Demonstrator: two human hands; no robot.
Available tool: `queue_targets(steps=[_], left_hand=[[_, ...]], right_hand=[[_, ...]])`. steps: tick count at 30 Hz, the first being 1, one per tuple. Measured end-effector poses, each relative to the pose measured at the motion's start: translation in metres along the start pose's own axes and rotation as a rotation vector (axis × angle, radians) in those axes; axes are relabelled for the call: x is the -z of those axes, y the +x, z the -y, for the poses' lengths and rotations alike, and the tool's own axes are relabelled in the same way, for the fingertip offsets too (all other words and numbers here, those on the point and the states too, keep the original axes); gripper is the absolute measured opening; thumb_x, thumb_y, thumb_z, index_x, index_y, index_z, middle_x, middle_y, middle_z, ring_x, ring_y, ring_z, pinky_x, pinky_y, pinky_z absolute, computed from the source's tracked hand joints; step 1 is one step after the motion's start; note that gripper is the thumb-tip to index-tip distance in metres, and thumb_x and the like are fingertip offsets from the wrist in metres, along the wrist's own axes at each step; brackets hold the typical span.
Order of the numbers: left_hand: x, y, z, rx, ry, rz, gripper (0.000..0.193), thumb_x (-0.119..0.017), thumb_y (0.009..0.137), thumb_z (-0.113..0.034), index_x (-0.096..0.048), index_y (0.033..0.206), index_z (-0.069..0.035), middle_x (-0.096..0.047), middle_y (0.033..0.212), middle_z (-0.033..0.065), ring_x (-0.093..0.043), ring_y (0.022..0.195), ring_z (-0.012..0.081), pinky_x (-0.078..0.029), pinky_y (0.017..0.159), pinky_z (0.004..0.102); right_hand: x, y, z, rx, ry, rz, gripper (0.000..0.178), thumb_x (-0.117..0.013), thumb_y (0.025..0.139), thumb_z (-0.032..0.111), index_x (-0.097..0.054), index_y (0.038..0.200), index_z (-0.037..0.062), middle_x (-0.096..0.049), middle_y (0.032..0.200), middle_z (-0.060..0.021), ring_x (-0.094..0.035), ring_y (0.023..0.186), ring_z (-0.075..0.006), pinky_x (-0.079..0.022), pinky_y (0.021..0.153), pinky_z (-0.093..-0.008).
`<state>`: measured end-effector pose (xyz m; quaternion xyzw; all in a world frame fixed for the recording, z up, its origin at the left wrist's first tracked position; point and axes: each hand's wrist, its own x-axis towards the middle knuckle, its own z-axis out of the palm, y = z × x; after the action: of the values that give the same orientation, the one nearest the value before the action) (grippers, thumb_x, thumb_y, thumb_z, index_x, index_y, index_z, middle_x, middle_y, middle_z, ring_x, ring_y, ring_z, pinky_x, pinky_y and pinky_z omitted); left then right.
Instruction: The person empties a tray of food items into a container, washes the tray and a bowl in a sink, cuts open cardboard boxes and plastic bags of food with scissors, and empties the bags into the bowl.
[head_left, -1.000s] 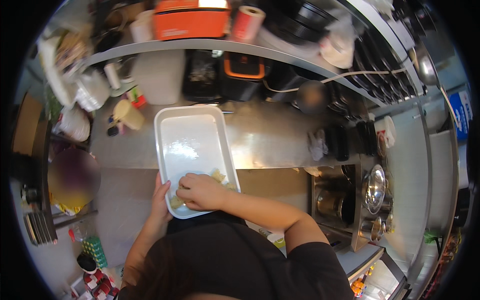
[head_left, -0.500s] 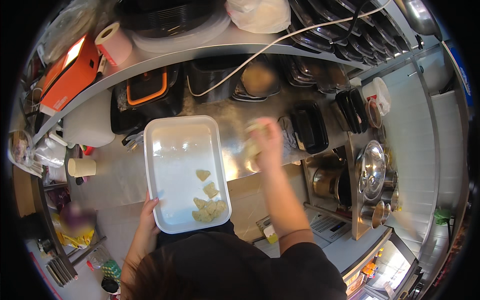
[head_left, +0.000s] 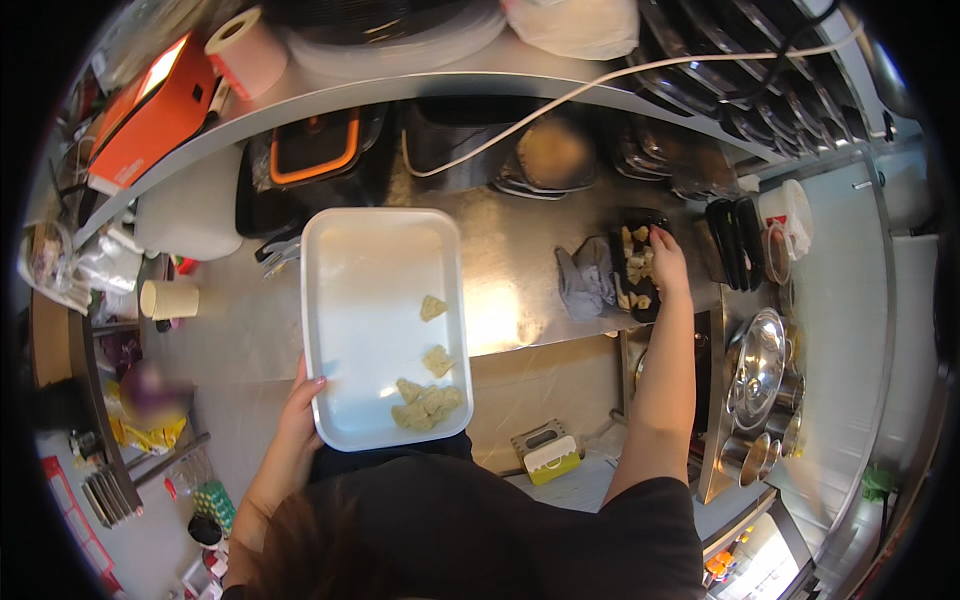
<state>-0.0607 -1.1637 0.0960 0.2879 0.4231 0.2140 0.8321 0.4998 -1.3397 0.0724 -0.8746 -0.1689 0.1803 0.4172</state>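
The left hand (head_left: 297, 410) grips the left edge of a white tray (head_left: 375, 280), its thumb (head_left: 318, 383) hooked over the rim and the other fingers hidden beneath; pale, flat pieces (head_left: 427, 408) lie toward the tray's near right corner. The right hand (head_left: 671, 265) reaches to a black container (head_left: 646, 214) on the bench (head_left: 510, 250), beside a grey cloth (head_left: 585, 278), its fingers (head_left: 657, 236) bent close together at the right rim near similar pieces (head_left: 637, 262) inside; whether they pinch one, I cannot tell.

Your left head-worn fisheye looks steeply down past your black shirt (head_left: 470, 530), with the white tray (head_left: 370, 300) near and the steel surface (head_left: 510, 270) beyond. Its lens bows the metal shelf (head_left: 440, 86).
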Motion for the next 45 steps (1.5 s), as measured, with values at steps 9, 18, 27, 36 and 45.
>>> queue_targets(steps=[9, 18, 27, 36, 45], left_hand=[[-0.020, 0.003, -0.008, -0.020, 0.002, 0.141, 0.074, -0.048, 0.079, -0.008, -0.018, 0.147, -0.010, -0.041, 0.137, 0.0158, -0.044, 0.124, 0.0270, -0.040, 0.101, 0.0377], [-0.015, -0.001, -0.012, -0.072, 0.022, 0.074, 0.075, -0.047, 0.077, -0.009, -0.019, 0.147, -0.010, -0.040, 0.137, 0.0175, -0.044, 0.123, 0.0303, -0.040, 0.102, 0.0405], [0.016, 0.004, 0.000, 0.060, -0.140, 0.001, 0.060, -0.044, 0.077, -0.011, -0.032, 0.137, -0.010, -0.047, 0.122, 0.0161, -0.050, 0.115, 0.0323, -0.046, 0.095, 0.0452], [-0.011, 0.001, -0.003, -0.021, -0.023, 0.096, 0.068, -0.045, 0.077, -0.012, -0.026, 0.142, -0.011, -0.044, 0.130, 0.0164, -0.047, 0.118, 0.0306, -0.041, 0.099, 0.0413], [-0.038, 0.008, -0.005, 0.038, -0.027, 0.128, 0.076, -0.044, 0.075, -0.008, -0.020, 0.146, -0.013, -0.039, 0.135, 0.0172, -0.042, 0.124, 0.0312, -0.040, 0.101, 0.0420]], right_hand=[[-0.127, -0.226, 0.159, 0.946, -0.283, 0.494, 0.049, -0.071, 0.077, 0.026, -0.057, 0.121, 0.0088, -0.050, 0.127, -0.0173, -0.040, 0.127, -0.0377, -0.033, 0.106, -0.0448], [-0.145, -0.301, 0.146, 0.954, -0.398, 0.690, 0.053, -0.069, 0.077, 0.037, -0.055, 0.120, 0.0089, -0.050, 0.095, -0.0152, -0.048, 0.091, -0.0343, -0.040, 0.088, -0.0450], [-0.172, -0.328, 0.134, 0.853, -0.282, 0.774, 0.032, -0.068, 0.079, 0.035, -0.060, 0.096, 0.0087, -0.052, 0.085, -0.0100, -0.052, 0.082, -0.0302, -0.045, 0.069, -0.0407], [-0.176, -0.320, 0.118, 0.637, 0.025, 1.022, 0.021, -0.067, 0.078, 0.022, -0.063, 0.092, 0.0072, -0.063, 0.085, -0.0131, -0.060, 0.083, -0.0327, -0.048, 0.074, -0.0386], [-0.115, -0.235, 0.121, -0.069, 0.768, 0.614, 0.013, -0.059, 0.087, 0.010, -0.061, 0.100, 0.0083, -0.063, 0.083, -0.0018, -0.060, 0.061, -0.0111, -0.049, 0.052, -0.0230]])
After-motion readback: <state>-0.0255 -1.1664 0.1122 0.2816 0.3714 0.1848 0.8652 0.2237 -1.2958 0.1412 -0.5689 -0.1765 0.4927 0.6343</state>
